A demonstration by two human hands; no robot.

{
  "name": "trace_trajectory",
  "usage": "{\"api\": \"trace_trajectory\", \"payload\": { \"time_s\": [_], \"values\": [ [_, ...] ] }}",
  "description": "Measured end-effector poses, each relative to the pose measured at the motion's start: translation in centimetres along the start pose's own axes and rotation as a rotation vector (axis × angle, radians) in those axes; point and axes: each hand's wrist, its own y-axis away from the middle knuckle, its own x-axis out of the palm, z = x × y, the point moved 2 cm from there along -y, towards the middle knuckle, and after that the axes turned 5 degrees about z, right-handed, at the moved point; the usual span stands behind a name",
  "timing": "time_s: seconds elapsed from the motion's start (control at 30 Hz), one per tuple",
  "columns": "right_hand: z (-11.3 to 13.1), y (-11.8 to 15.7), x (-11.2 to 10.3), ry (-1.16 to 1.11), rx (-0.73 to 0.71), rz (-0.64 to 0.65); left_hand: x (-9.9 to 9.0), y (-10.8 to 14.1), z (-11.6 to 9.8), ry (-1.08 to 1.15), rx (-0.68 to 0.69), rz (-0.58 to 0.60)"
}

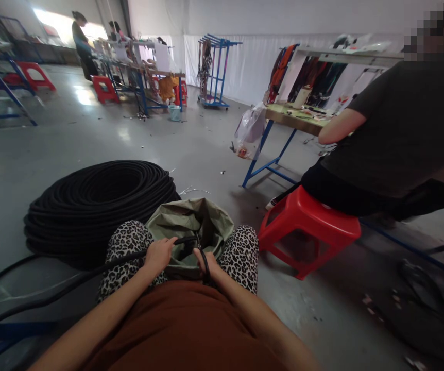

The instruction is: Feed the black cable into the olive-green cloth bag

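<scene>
On a grey workshop floor (194, 141), we work over an open bag (216, 214), left hand's (159, 256) fingers clamped on a black cord (127, 257), right hand's (211, 265) closed around scissors (206, 264) at the cord; a coil (67, 211) lies beside us.

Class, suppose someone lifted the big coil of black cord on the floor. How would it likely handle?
The coil is probably heavy, with many thick turns stacked up. Lying wide and low on the floor, it seems unlikely to tip. Its turns may sag, since the loose cord bends in curves.
</scene>
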Motion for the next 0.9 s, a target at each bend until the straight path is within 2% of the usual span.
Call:
{"api": "trace_trajectory", "payload": {
  "time_s": [0.37,0.5,0.67,0.9],
  "values": [
    [0.18,0.14,0.12,-0.030,0.085,0.032,0.30,-0.39,0.31,-0.027,-0.008,0.023],
    [0.23,0.09,0.10,0.006,0.111,0.000,0.39,-0.46,0.42,-0.025,-0.017,0.029],
    [0.44,0.29,0.05,0.014,0.135,0.002,0.51,-0.51,0.55,-0.008,-0.005,0.002],
    [0.21,0.28,-0.12,-0.166,0.164,0.046,0.15,-0.47,0.74,0.014,-0.025,-0.058]
  ]
}}
